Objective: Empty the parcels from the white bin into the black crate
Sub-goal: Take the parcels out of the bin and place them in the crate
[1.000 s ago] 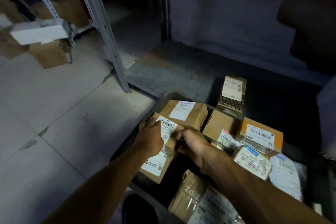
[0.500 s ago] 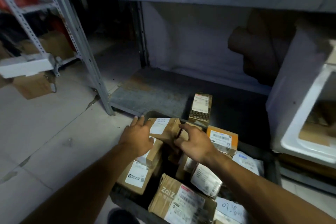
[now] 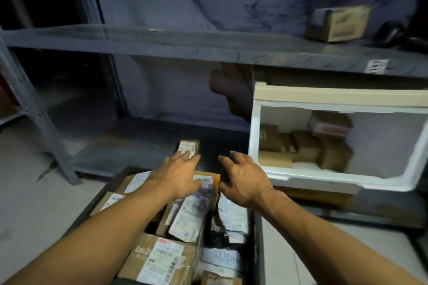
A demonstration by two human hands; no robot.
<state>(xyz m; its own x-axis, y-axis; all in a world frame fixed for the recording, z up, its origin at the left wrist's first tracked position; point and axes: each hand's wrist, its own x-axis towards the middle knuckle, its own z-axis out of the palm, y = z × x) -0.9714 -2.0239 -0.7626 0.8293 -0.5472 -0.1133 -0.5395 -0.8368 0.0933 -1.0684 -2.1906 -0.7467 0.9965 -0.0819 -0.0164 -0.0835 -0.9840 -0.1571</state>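
We have the black crate (image 3: 258, 233) well filled with parcels (image 3: 162, 259) — yet brown boxes (image 3: 308, 148) wait in the white bin (image 3: 254, 127) on the shelf. Our left hand (image 3: 176, 178) and right hand (image 3: 245, 180) hover, fingers spread, holding nothing.

The white bin (image 3: 254, 136) lies on its side on the lowest shelf, its opening facing out, with several brown parcels (image 3: 308, 146) stacked inside. Left of the bin and nearer, the black crate (image 3: 258, 238) stands on the floor, packed with labelled boxes (image 3: 159, 259) and bags (image 3: 234, 215).
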